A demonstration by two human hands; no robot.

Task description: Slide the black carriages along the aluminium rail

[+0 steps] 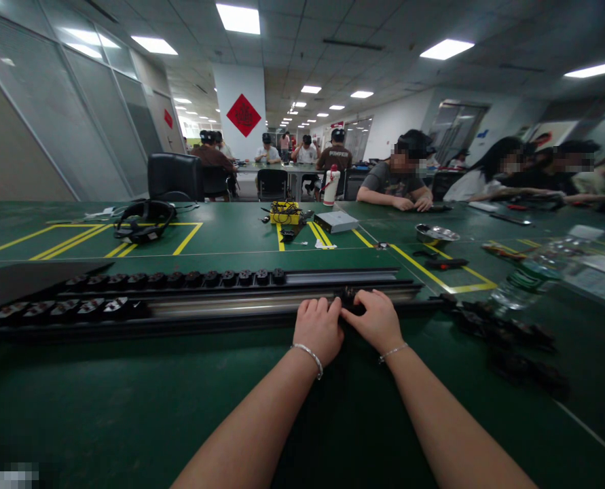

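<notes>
Two long black power strip housings (pixel 241 322) with silvery channels lie side by side across the green table. Black socket modules (pixel 77 309) sit in a row at the left end of the near one, and a longer row of socket modules (pixel 195 279) fills much of the far one. My left hand (pixel 318 331) has its fingers curled over the near housing, right of its middle. Close beside it, my right hand (pixel 376 319) pinches a small black socket module (pixel 347 295) at the channel; the fingers partly hide it.
Loose black modules (pixel 506 333) lie in a pile at the right, near a clear water bottle (pixel 529 275). Farther back are a metal bowl (pixel 437 234), a grey box (pixel 336 222), a yellow item with black cables (pixel 285 213) and a black headset (pixel 144 221). Several people sit beyond.
</notes>
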